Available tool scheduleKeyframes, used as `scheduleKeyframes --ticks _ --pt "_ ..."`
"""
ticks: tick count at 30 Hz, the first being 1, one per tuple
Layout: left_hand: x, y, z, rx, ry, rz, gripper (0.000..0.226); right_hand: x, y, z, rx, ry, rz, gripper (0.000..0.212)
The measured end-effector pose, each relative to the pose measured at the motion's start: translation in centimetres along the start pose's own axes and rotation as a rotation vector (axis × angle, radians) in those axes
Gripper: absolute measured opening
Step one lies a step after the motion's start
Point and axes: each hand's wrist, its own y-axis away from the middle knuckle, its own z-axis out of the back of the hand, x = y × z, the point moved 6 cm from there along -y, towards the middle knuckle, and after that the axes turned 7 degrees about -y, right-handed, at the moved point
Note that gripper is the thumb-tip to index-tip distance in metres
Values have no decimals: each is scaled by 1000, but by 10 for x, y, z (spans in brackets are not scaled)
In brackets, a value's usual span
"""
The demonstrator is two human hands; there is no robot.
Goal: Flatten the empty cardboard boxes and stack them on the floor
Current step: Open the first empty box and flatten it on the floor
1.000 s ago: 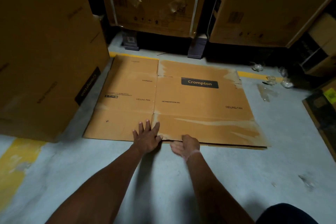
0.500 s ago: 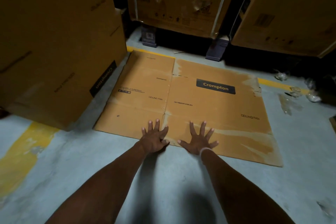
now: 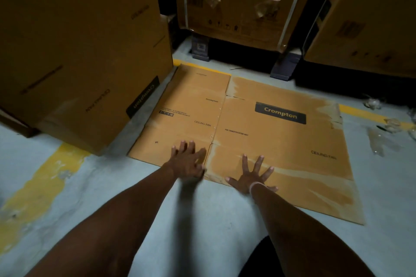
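A flattened brown cardboard box (image 3: pixel 258 132) printed "Crompton" and "CEILING FAN" lies on the grey floor in the middle of the head view. My left hand (image 3: pixel 188 161) rests palm down on its near edge, fingers together and slightly blurred. My right hand (image 3: pixel 251 175), with a pale band at the wrist, presses flat on the same edge with fingers spread wide. Neither hand holds anything.
A big upright Crompton box (image 3: pixel 78 51) stands at the left, touching the flat box's left side. More large cartons (image 3: pixel 243 0) sit on dark pallet blocks at the back. Yellow floor lines (image 3: pixel 40 186) and crumpled plastic scraps (image 3: pixel 391 123) at the right mark the floor.
My right hand let go of the box's near edge and now lies flat and spread on top. The view has moved closer and to the left.
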Motion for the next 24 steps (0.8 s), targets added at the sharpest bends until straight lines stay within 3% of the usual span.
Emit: scheduleKeyframes --ticks 5,9,19,24 --pt "35 -10 0 43 128 50 94 -1 -9 -3 6 34 -1 119" --pt "35 -22 -19 79 87 53 112 -1 -9 -3 -1 33 -2 119" --pt "53 -27 -27 69 -13 -51 117 9 20 -30 -3 -37 -56 115" --pt "54 -37 -32 176 -25 -15 121 9 12 -25 1 -52 -38 114"
